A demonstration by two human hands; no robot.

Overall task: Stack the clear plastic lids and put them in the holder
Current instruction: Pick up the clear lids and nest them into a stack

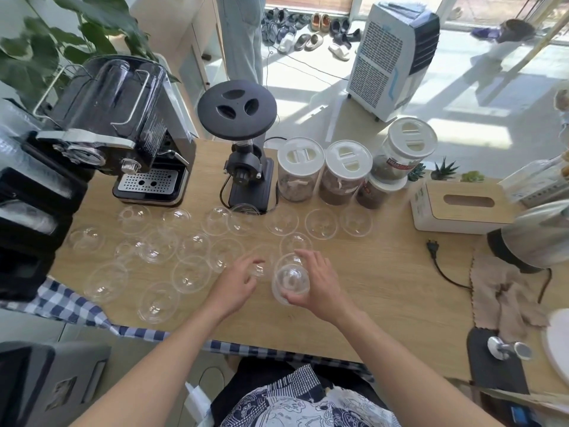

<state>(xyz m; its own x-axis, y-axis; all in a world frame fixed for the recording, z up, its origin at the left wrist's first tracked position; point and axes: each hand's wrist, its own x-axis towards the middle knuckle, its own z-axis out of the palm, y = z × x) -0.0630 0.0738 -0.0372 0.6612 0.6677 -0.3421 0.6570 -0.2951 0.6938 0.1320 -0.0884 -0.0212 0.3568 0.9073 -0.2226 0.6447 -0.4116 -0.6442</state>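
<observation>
While right hand [320, 282] grips a lid stack [291, 280], left hand [238, 283] spread over one lid [257, 268], perhaps eighteen loose lids on table [385, 288].

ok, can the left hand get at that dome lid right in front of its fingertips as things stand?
Probably yes. The left hand is open and empty, fingers spread just short of the dome lid, and nothing lies between them. The right hand holds its own lid stack off to the side, out of the way.

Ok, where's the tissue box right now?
In the head view, the tissue box sits at the table's right, just right of the storage jars, behind the black plug.
</observation>
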